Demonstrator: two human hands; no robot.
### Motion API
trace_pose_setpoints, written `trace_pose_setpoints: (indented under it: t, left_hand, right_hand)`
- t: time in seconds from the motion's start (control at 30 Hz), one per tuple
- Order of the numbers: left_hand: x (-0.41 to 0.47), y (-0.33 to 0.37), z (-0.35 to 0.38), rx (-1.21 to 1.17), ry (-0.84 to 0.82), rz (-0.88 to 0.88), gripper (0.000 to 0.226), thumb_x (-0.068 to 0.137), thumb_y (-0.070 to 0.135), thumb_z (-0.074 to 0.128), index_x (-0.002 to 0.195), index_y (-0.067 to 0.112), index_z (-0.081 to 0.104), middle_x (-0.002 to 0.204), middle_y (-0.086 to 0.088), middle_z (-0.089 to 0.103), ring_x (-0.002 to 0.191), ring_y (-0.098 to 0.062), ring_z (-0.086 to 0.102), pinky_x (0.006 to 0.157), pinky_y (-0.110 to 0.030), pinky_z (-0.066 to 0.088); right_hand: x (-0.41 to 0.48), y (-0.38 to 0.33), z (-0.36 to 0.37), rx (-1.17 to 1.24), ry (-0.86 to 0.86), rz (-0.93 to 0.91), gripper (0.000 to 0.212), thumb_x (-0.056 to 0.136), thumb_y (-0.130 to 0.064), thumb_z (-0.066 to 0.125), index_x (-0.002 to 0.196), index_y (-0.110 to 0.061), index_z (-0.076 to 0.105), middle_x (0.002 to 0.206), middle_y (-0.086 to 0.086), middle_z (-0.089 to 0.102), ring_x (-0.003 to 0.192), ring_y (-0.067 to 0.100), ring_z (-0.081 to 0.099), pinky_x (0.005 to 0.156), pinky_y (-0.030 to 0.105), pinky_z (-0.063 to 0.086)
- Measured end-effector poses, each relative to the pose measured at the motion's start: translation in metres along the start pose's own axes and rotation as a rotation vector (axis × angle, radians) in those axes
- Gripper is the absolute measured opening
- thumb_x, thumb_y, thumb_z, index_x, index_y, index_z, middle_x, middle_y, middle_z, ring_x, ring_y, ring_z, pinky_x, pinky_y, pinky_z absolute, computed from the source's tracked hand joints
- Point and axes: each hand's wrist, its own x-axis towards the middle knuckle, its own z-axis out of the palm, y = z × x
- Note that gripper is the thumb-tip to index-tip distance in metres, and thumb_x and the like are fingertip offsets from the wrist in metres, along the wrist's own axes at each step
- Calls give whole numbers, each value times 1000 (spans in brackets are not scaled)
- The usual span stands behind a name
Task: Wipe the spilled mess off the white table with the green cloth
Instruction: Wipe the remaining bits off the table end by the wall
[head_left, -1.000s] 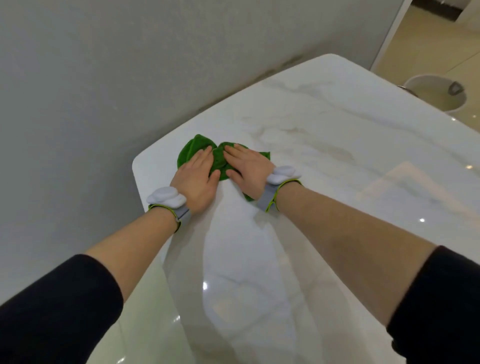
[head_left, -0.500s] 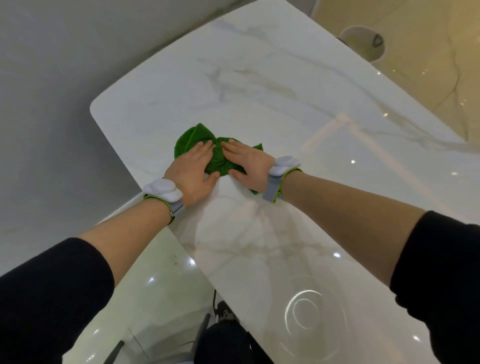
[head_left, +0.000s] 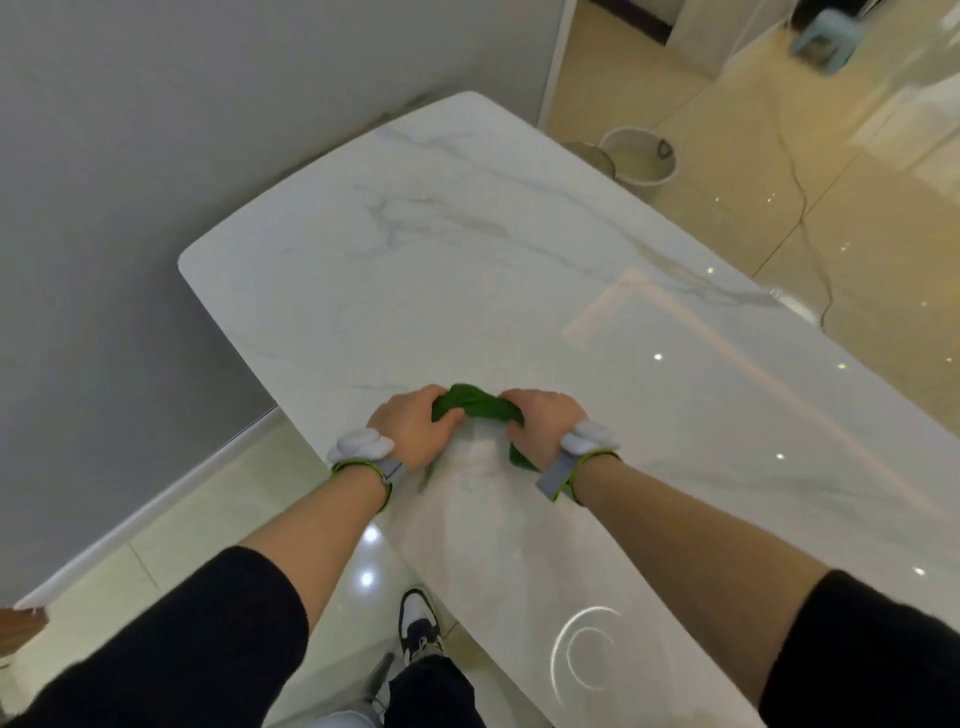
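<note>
Progress: green cloth (head_left: 475, 405) gathered at the left edge of the desk (head_left: 467, 260), little left to see

Against the grey wall (head_left: 104, 156) stands the desk's far left corner, and the marble from there toward the person shows only grey veins and glare, with no crumbs, puddle or stain that can be made out. Near the left edge, above the person's shoe (head_left: 418, 623) on the floor, the left grip (head_left: 410, 426) is curled round one end of the green cloth, knuckles up and fingers tucked into the fabric. The cloth lies on the desk as a tight bunch between the two hands, with a small tail trailing out under the right wrist. The right grip (head_left: 540, 423) is curled round the other end in the same way, so both hands clutch the cloth rather than press it flat. Each wrist carries a white and grey band.

Further right, the wide middle and the right edge of the desk show only reflected lights and a pale rectangular sheen. A pale bin (head_left: 639, 156) stands on the floor beyond the far right corner.

Judged from this, the wiping itself looks mostly done and the mess seems to be gathered up in the bunch. Whether any residue sits under the cloth or the hands cannot be told. What probably remains is lifting the bundle clear without shedding its contents, and perhaps one last pass over the patch beneath it.
</note>
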Motion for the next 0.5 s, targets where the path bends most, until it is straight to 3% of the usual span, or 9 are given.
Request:
trace_pose_setpoints:
  t: [0.1, 0.17, 0.27, 0.37, 0.43, 0.5]
  left_hand:
    - [-26, 42, 14, -186, -54, -136, 34, 84, 54, 51, 106, 29, 59, 92, 4, 68, 82, -18, 61, 64, -26, 45]
    - [-40, 70, 20, -411, -77, -210, 33, 85, 49, 54, 110, 28, 58, 87, 2, 70, 81, -18, 64, 69, -27, 49]
    - [-66, 123, 29, -746, -124, -284, 32, 89, 34, 57, 115, 16, 57, 104, -12, 69, 91, -23, 66, 86, -36, 53]
    - [-111, 197, 39, -932, -45, -346, 28, 92, 20, 55, 113, 3, 57, 107, -20, 64, 95, -31, 64, 85, -39, 53]
    - [-130, 228, 41, -1017, 1, -401, 19, 92, 22, 53, 100, 6, 62, 107, -21, 65, 95, -31, 63, 81, -38, 53]
    - [-147, 249, 47, -1106, -43, -460, 28, 94, 31, 48, 99, 9, 65, 105, -15, 68, 96, -26, 64, 80, -35, 53]
  right_hand:
    - [-43, 15, -20, 182, 32, 151, 27, 87, -26, 49, 111, -25, 63, 100, 2, 69, 91, 25, 62, 74, 29, 48]
    - [-67, 22, -34, 487, 64, 298, 27, 86, -22, 52, 109, -24, 66, 97, 2, 69, 90, 22, 62, 79, 29, 50]
    - [-105, 31, -61, 982, 106, 437, 21, 90, -14, 52, 103, -19, 68, 98, 5, 68, 95, 25, 62, 87, 34, 49]
    - [-152, 43, -98, 1396, 33, 486, 19, 93, -17, 49, 86, -13, 66, 88, 8, 67, 89, 26, 62, 90, 41, 49]
    - [-164, 43, -106, 1439, -9, 489, 22, 89, -31, 56, 87, -12, 66, 86, 10, 68, 82, 25, 65, 87, 42, 51]
    - [-181, 48, -112, 1274, 23, 441, 32, 81, -42, 66, 96, -14, 64, 88, 7, 69, 82, 23, 66, 80, 37, 53]
